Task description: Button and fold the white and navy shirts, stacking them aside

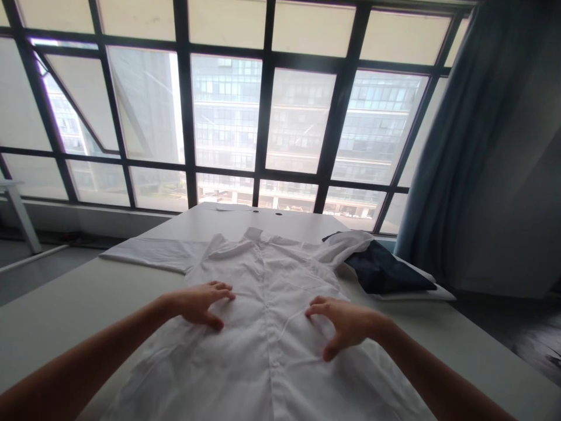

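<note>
A white button-up shirt lies front side up on the table, its collar toward the window and its button placket running down the middle. One sleeve stretches out to the left; the other reaches right, over some dark cloth. My left hand is on or just above the left front of the shirt, thumb and fingers apart. Over the right front is my right hand, likewise with spread fingers. Neither hand holds anything. Some wrinkles cross the fabric between them.
The white table extends toward a large framed window. Dark navy folded cloth lies at the right on white fabric, partly under the shirt's sleeve. A blue-grey curtain hangs at the right. A white table leg stands at far left.
</note>
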